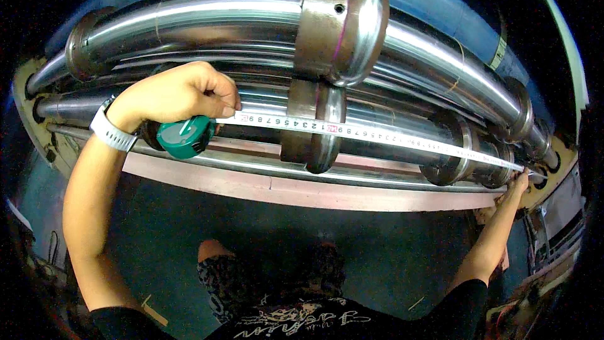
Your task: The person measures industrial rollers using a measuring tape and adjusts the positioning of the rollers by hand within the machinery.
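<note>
My left hand point(179, 91), with a pale watch strap at its wrist, is closed with its fingers curled. Its thumb and fingertips pinch the white blade point(277, 121) of a tape measure, whose green case point(188, 138) hangs just under the hand. The blade runs taut to the right, across the front of the steel shafts and a collar point(330, 127). At the far right, my right hand point(520, 181) grips the blade's end beside the shaft ends; its fingers are small and partly hidden there.
Polished steel shafts point(226, 14) with brown collars point(314, 31) lie side by side, held between end plates point(553, 182). A blue cylinder point(434, 12) lies behind them. A pale pink beam point(302, 198) runs along the near side, with dark floor point(270, 230) below it.
</note>
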A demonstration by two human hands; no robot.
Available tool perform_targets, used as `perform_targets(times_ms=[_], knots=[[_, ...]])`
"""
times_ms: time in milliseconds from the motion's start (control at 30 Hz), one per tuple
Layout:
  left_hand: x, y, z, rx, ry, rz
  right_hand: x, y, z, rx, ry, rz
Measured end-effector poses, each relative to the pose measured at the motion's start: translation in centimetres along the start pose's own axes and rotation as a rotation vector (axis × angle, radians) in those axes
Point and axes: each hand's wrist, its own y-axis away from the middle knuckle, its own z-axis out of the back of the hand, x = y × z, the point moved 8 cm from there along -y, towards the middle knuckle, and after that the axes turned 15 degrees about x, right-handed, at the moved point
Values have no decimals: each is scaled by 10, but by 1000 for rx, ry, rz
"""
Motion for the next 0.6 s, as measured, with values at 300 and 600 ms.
perform_targets(times_ms=[300,600], knots=[[3,-8,2,44,59,-33,-4,14,-6,-106,73,-64],[5,-12,2,79,117,-31,1,35,-17,-130,35,-34]])
